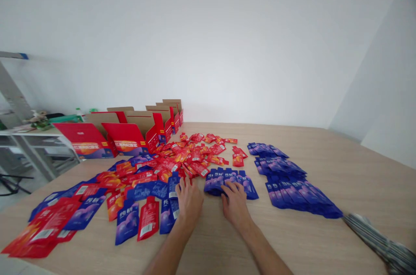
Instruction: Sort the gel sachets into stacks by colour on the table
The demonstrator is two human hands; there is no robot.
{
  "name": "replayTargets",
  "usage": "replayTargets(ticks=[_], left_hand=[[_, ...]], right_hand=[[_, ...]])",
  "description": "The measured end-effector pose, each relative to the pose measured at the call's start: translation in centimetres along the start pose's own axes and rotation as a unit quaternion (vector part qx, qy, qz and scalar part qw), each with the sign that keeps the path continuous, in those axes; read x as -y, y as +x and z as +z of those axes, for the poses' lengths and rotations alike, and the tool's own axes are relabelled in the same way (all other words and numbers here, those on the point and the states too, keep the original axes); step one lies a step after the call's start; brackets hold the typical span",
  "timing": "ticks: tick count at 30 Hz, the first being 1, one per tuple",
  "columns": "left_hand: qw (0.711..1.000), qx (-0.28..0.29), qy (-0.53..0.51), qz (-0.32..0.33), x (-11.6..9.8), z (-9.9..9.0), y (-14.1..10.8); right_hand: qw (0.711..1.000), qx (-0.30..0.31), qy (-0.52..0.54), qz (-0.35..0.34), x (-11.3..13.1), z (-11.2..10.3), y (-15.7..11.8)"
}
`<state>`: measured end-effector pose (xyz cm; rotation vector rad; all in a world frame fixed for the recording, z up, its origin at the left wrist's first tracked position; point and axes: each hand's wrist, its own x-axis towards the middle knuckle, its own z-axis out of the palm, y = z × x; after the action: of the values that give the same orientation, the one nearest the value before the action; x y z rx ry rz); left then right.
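Observation:
My left hand (190,200) reaches over the edge of the mixed pile, its fingers apart and lying by a blue spouted pouch (173,185). I cannot see that it grips anything. Beside it, my right hand (236,203) rests its spread fingers on the lower edge of a short overlapping row of blue pouches (214,179). Left of my hands, red pouches (148,218) and blue pouches (127,223) lie loose and mixed. To the right, overlapping blue pouches are laid in rows, the nearest row (295,192) being the longest.
Open red cartons (125,138) stand along the table's far left edge. Red pouches (195,156) spread across the middle. A bundle of grey striped strips (380,236) lies at the right front of the wooden table (351,166). A white wall rises behind.

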<state>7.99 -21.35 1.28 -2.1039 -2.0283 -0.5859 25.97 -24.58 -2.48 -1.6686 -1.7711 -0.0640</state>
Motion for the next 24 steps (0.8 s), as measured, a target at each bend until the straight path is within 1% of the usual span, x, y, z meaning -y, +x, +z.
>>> replayTargets(ticks=[4, 6, 8, 11, 13, 19, 22, 24], left_hand=[[0.997, -0.004, 0.053, -0.062, 2.2, 0.6, -0.8], [0.996, 0.007, 0.055, -0.075, 2.7, 0.5, -0.9], [0.995, 0.029, 0.049, -0.081, 3.0, 0.1, -0.8], [0.993, 0.063, 0.040, -0.093, 3.2, -0.7, -0.4], [0.992, 0.072, 0.035, -0.095, 3.2, -1.0, -0.1], [0.994, 0.068, 0.053, -0.065, 3.8, -0.6, 0.3], [0.994, 0.082, 0.055, -0.041, 4.0, -0.5, 0.5], [0.994, 0.087, 0.055, -0.037, 4.0, -0.7, 0.5]], right_hand=[[0.998, 0.022, 0.027, -0.045, 2.5, 0.5, -0.4], [0.997, 0.031, 0.036, -0.067, 3.5, 0.6, -0.7], [0.995, 0.037, 0.042, -0.079, 3.9, 0.7, -0.9], [0.995, 0.039, 0.045, -0.079, 3.8, 0.7, -0.9], [0.995, 0.040, 0.045, -0.074, 3.5, 0.6, -0.8], [0.996, 0.046, 0.045, -0.067, 3.2, 0.4, -0.6], [0.996, 0.044, 0.047, -0.061, 3.1, 0.3, -0.6], [0.996, 0.042, 0.052, -0.060, 3.1, 0.3, -0.6]])
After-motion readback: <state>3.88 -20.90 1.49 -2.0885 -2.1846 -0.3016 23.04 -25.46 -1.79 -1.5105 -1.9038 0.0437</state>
